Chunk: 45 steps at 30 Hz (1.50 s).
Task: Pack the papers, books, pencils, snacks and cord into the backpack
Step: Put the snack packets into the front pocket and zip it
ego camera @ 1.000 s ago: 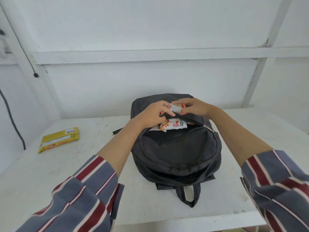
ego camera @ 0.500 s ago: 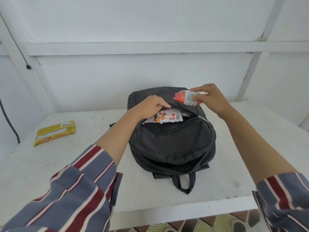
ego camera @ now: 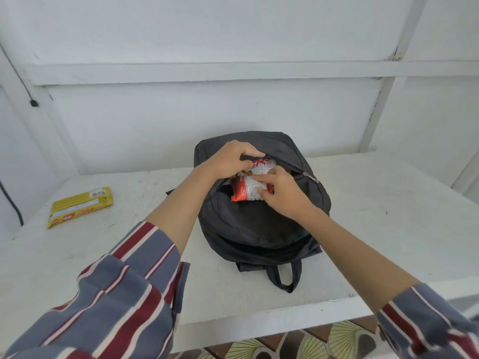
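You are pinching the red snack (ego camera: 247,193) in your right hand (ego camera: 283,195), with thumb and fingers clamped on its right end. It is lying half in the mouth of the backpack (ego camera: 259,229), just below your left hand (ego camera: 229,160). A second snack (ego camera: 263,165) is sitting behind it, between your two hands. Your left hand is gripping the upper lip of the opening, fingers curled over it. To my eye the step is going best when you are holding that lip high and sliding the packet in flat and deep, so nothing is snagging near the zip pull (ego camera: 310,177), right of your right hand. A yellow pack (ego camera: 80,207) is lying on the surface (ego camera: 388,216), well left of your left hand.
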Available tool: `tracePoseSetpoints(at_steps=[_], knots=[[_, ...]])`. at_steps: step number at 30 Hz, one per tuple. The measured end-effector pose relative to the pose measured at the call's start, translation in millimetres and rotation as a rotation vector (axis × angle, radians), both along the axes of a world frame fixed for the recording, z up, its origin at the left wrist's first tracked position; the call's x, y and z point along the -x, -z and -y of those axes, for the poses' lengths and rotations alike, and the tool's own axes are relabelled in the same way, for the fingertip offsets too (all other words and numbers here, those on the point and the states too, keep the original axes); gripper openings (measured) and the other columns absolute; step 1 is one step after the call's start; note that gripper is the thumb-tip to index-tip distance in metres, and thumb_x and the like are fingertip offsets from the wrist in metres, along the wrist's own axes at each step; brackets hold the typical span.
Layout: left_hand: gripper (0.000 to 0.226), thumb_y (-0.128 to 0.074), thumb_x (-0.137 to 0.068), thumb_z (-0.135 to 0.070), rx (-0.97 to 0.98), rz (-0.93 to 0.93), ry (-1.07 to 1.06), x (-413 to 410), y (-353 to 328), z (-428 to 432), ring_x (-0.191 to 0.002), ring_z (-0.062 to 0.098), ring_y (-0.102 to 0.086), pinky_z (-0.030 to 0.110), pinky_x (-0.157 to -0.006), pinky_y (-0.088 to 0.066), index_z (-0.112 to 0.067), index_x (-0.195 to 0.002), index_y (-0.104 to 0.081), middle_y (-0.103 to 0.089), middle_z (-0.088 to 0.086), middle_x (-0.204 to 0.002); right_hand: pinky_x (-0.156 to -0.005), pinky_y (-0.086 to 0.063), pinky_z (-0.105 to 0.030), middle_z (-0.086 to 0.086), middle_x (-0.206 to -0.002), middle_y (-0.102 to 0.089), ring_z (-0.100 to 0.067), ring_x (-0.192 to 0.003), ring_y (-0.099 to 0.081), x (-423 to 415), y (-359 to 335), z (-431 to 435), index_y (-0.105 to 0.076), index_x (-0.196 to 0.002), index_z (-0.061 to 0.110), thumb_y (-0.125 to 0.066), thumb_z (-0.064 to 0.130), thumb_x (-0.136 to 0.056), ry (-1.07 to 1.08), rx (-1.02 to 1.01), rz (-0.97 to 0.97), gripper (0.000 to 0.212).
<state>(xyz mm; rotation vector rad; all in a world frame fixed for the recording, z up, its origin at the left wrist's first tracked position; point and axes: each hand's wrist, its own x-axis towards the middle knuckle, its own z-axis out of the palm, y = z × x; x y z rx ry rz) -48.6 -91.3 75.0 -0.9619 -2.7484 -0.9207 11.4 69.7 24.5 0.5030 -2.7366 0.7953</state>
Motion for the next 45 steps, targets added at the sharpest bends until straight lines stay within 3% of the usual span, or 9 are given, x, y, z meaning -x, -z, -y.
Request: tracePoseSetpoints(at_steps=[5, 10, 12, 18, 26, 34, 37, 41, 45], knots=[[0.039, -0.056, -0.086, 0.005, -0.016, -0.007, 0.009, 2, -1, 0, -0.113, 0.011, -0.052, 0.022, -0.101, -0.036, -0.009, -0.122, -0.061, -0.059, 0.005, -0.125, -0.092, -0.035, -0.025, -0.016, -0.125, -0.045, -0.030, -0.109, -0.048, 19, 8, 18, -0.047, -0.137, 0.014, -0.050, 0.008, -0.093, 0.077, -0.031, -0.038, 0.045], [0.039, -0.055, -0.087, 0.005, -0.005, 0.006, 0.026, 6, -2, 3, -0.116, 0.017, -0.053, 0.028, -0.105, -0.037, -0.009, -0.123, -0.061, -0.059, 0.005, -0.125, -0.074, -0.047, -0.037, -0.015, -0.098, -0.063, -0.030, -0.089, -0.058, 23, 9, 29, -0.056, -0.111, 0.005, -0.064, 0.016, -0.085, 0.156, 0.070, -0.104, 0.030], [0.040, -0.055, -0.087, 0.006, 0.005, 0.007, 0.024, 6, -3, 3, -0.116, 0.016, -0.052, 0.025, -0.103, -0.037, -0.009, -0.123, -0.060, -0.059, 0.005, -0.126, -0.077, -0.049, -0.039, -0.014, -0.095, -0.066, -0.027, -0.086, -0.060, 20, 11, 27, -0.060, -0.106, 0.004, -0.067, 0.016, -0.083, 0.135, 0.123, -0.089, 0.027], [0.041, -0.054, -0.087, 0.005, 0.005, 0.023, 0.028, 6, -3, 2, -0.113, 0.009, -0.050, 0.020, -0.100, -0.036, -0.010, -0.124, -0.059, -0.058, 0.004, -0.127, -0.096, -0.047, -0.038, -0.014, -0.121, -0.061, -0.027, -0.108, -0.058, 22, 14, 22, -0.059, -0.123, 0.004, -0.069, 0.010, -0.082, -0.023, 0.107, -0.001, 0.042], [0.035, -0.057, -0.088, 0.001, 0.035, 0.148, 0.067, 5, 6, 9, -0.106, 0.007, -0.053, 0.022, -0.099, -0.040, -0.013, -0.118, -0.064, -0.060, -0.007, -0.112, -0.099, -0.032, -0.019, -0.005, -0.138, -0.051, -0.019, -0.127, -0.046, 19, -1, 4, -0.050, -0.134, 0.010, -0.065, 0.009, -0.084, -0.144, 0.004, 0.139, 0.051], [0.025, -0.057, -0.085, -0.003, 0.164, 0.267, 0.000, -2, 17, 8, -0.095, 0.003, -0.057, 0.026, -0.097, -0.044, -0.014, -0.101, -0.073, -0.067, -0.004, -0.101, -0.100, -0.043, -0.028, -0.005, -0.128, -0.060, -0.018, -0.115, -0.058, 4, -23, -29, -0.057, -0.127, 0.014, -0.067, 0.011, -0.083, -0.150, 0.025, 0.247, 0.045], [0.026, -0.057, -0.085, -0.004, 0.100, 0.259, -0.018, -9, 16, 5, -0.099, 0.009, -0.060, 0.028, -0.096, -0.046, -0.015, -0.104, -0.072, -0.067, -0.003, -0.106, -0.092, -0.047, -0.022, -0.002, -0.120, -0.065, -0.013, -0.102, -0.063, 3, -28, -28, -0.063, -0.120, 0.015, -0.067, 0.013, -0.083, -0.163, 0.076, 0.241, 0.038], [0.028, -0.057, -0.086, -0.003, -0.111, 0.185, -0.113, -23, 9, 12, -0.103, 0.009, -0.060, 0.010, -0.084, -0.044, -0.016, -0.107, -0.070, -0.067, -0.001, -0.113, -0.077, -0.044, -0.008, 0.001, -0.108, -0.069, -0.007, -0.093, -0.064, 4, -45, -17, -0.068, -0.112, 0.015, -0.066, 0.012, -0.084, -0.187, 0.190, 0.158, 0.029], [0.025, -0.059, -0.086, -0.004, -0.304, 0.149, -0.245, -39, 3, 41, -0.094, 0.006, -0.060, 0.008, -0.078, -0.043, -0.015, -0.105, -0.069, -0.066, -0.006, -0.102, -0.088, -0.047, -0.020, 0.007, -0.103, -0.066, -0.006, -0.097, -0.062, 12, -66, 10, -0.066, -0.110, 0.020, -0.067, 0.012, -0.083, -0.247, 0.339, 0.152, 0.029]])
